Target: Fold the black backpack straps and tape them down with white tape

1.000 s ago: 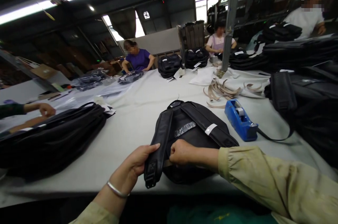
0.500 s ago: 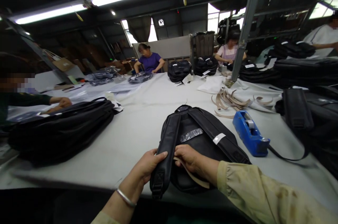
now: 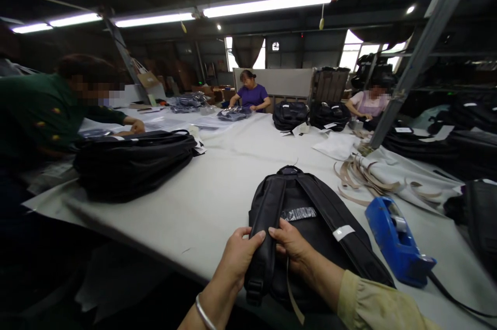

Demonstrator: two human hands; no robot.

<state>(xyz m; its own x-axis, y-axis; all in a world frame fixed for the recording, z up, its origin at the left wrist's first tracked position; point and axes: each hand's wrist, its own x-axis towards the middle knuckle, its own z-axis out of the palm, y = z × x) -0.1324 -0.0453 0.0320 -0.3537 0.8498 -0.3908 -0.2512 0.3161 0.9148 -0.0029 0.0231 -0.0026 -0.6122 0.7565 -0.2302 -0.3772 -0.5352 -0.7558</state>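
Observation:
A black backpack (image 3: pixel 306 237) lies on the pale table with its shoulder straps facing up. My left hand (image 3: pixel 243 255) is closed around the outer edge of the left shoulder strap (image 3: pixel 267 211), thumb on top. On the strap's inner edge, my right hand (image 3: pixel 293 247) grips with its thumb on top and its fingers partly hidden. A thin tan strip (image 3: pixel 293 299) hangs from beneath my right hand over the backpack. The other strap carries a white band (image 3: pixel 344 232), and a shiny clear wrap (image 3: pixel 298 214) crosses the back panel.
A blue tape dispenser (image 3: pixel 399 247) stands right of the backpack, with tan strips (image 3: pixel 365 177) behind it. Stacked black bags (image 3: pixel 135 164) lie at the left beside a person in green. Two people work across the table (image 3: pixel 217 164); a metal post (image 3: pixel 419 55) rises at the right.
The view has swung left. My right hand has moved onto the left strap's inner edge, and the tan strip now hangs more steeply. Both hands are closer together.

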